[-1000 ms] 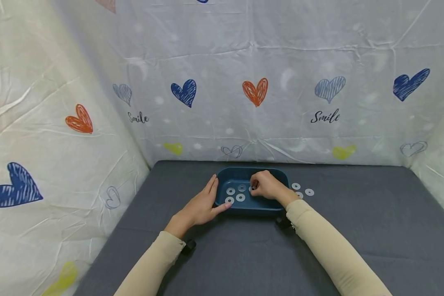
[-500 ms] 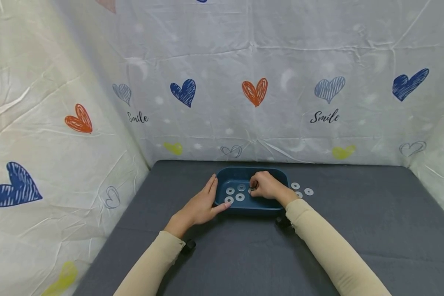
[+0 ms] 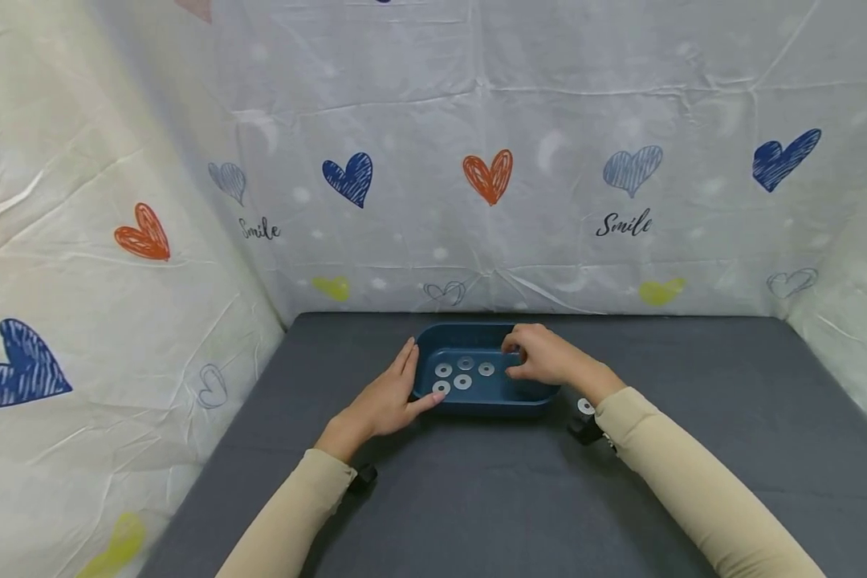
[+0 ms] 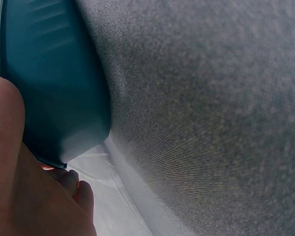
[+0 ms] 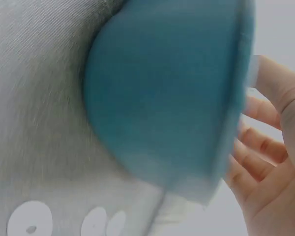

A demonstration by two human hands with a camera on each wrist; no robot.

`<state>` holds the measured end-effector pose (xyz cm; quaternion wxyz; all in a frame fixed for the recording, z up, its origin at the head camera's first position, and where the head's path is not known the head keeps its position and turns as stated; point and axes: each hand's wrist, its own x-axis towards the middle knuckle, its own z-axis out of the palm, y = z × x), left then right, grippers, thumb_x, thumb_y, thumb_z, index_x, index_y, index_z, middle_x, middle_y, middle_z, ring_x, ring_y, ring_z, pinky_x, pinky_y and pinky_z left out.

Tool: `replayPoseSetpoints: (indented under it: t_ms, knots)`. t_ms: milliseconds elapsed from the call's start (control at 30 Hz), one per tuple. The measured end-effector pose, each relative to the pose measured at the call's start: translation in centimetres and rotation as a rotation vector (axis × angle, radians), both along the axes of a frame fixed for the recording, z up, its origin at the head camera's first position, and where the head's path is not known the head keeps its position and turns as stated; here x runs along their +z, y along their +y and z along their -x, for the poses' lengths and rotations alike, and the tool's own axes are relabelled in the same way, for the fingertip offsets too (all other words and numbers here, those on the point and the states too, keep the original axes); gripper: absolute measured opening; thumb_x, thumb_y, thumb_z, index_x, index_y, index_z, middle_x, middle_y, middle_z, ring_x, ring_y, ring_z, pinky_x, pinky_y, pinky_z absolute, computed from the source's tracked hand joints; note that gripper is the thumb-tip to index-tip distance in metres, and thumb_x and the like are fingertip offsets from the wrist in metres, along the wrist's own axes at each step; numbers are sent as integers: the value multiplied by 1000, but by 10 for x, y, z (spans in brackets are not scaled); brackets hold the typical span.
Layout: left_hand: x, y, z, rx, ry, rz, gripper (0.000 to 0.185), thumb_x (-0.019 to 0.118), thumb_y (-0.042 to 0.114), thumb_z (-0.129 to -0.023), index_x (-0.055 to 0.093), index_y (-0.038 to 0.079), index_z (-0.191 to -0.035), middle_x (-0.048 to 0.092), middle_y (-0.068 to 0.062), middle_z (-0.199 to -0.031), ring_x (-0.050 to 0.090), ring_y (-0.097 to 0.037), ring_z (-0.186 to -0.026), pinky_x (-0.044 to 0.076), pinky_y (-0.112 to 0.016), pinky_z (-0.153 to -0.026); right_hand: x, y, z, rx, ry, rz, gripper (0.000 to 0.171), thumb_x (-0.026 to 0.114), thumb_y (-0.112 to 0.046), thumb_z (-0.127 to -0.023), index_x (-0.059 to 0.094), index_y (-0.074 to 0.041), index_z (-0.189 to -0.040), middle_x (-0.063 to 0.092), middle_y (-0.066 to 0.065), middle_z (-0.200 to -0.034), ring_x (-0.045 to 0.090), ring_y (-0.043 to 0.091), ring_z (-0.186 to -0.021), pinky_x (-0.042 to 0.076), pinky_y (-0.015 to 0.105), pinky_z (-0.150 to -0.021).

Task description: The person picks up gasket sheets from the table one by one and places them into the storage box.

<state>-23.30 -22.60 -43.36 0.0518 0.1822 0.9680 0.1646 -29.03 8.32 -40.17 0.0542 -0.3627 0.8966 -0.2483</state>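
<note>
A dark blue rectangular tray (image 3: 493, 409) stands on the grey cloth. Several flat white washers lie on its floor, mostly toward the left; one washer (image 3: 486, 368) is nearest the middle. My left hand (image 3: 383, 405) rests against the tray's left end, its fingers straight along the outside and the thumb reaching over the front rim. Over the tray's right part is my right hand (image 3: 549, 357), fingers and thumb parted with nothing visible between them. In the right wrist view, its spread fingers (image 5: 255, 140) show beyond the tray's blurred wall.
On the cloth right of the tray lies a loose washer (image 3: 585, 406), partly hidden by the right wrist; the right wrist view shows three, including a near washer (image 5: 30, 220). A white curtain (image 3: 433, 225) with printed hearts hangs behind the table (image 3: 477, 498).
My right hand has let go of a washer on the tray floor, parted its fingers and moved right and up. The left hand stays at the tray; the head view has shifted slightly.
</note>
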Motion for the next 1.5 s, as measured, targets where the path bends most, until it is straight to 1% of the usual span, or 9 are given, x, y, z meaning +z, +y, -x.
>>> replayPoseSetpoints:
  t_ms: [133, 267, 367, 533, 700, 900, 1133, 1367, 1500]
  knots:
    - [0, -1, 0, -3, 4, 5, 106, 48, 71, -98, 7, -1, -163, -1, -15, -172, 19, -34, -155, 27, -50, -121, 8, 14, -9, -3, 37, -1, 30, 78, -16, -92, 72, -3, -118, 65, 16, -115, 67, 31, -95, 57, 39, -80]
    - [0, -1, 0, -5, 7, 9, 107, 46, 73, -97, 7, -1, -163, -2, -15, -172, 20, -35, -155, 28, -50, -121, 12, 28, -16, -12, 54, 13, 28, 78, -17, -92, 72, -4, -116, 65, 14, -112, 66, 30, -94, 56, 39, -78]
    - [0, -1, 0, -4, 3, 4, 106, 47, 72, -98, 7, -1, -163, -2, -15, -172, 20, -36, -155, 28, -51, -121, 11, 38, -19, -1, 62, 54, 26, 78, -15, -91, 73, -3, -113, 65, 14, -108, 66, 29, -91, 56, 36, -76]
    - [0, -1, 0, -4, 0, 3, 105, 48, 71, -98, 6, 0, -163, -3, -14, -172, 19, -35, -155, 28, -52, -121, 10, 53, -25, -12, 67, 115, 21, 77, -12, -91, 74, -3, -109, 66, 15, -103, 66, 25, -86, 56, 33, -73]
    - [-1, -1, 1, -6, 11, -5, 104, 50, 69, -99, 7, -2, -163, -2, -15, -172, 20, -35, -155, 28, -51, -121, 7, 70, -26, -24, 73, 113, 19, 75, -11, -93, 74, -1, -108, 67, 14, -102, 66, 25, -86, 56, 34, -73]
    - [-2, -1, 1, -6, 12, -4, 104, 50, 69, -98, 8, -1, -163, -2, -15, -172, 19, -35, -155, 28, -52, -121, -3, 95, -27, -69, 41, 73, 19, 73, -12, -94, 75, 0, -109, 68, 12, -101, 66, 22, -86, 56, 36, -74]
    - [-3, -2, 2, -5, 14, -3, 105, 49, 70, -98, 7, -1, -163, -2, -15, -172, 18, -35, -155, 28, -52, -121, -17, 122, -21, -132, 27, 82, 22, 75, -9, -91, 73, 3, -109, 70, 14, -101, 67, 21, -84, 55, 37, -73]
    - [-4, -2, 2, -2, 13, -6, 104, 50, 69, -98, 8, -1, -163, -2, -15, -172, 18, -35, -155, 27, -52, -121, -32, 136, -15, -207, -24, 67, 33, 78, -11, -90, 70, 5, -117, 68, 17, -108, 66, 24, -88, 56, 41, -75]
    - [-4, -1, 2, 0, 11, -9, 104, 51, 68, -98, 8, -1, -163, -2, -15, -172, 17, -34, -156, 27, -51, -121, -42, 138, -12, -257, -12, 80, 37, 80, -11, -88, 68, 6, -119, 67, 18, -109, 66, 26, -89, 56, 43, -76]
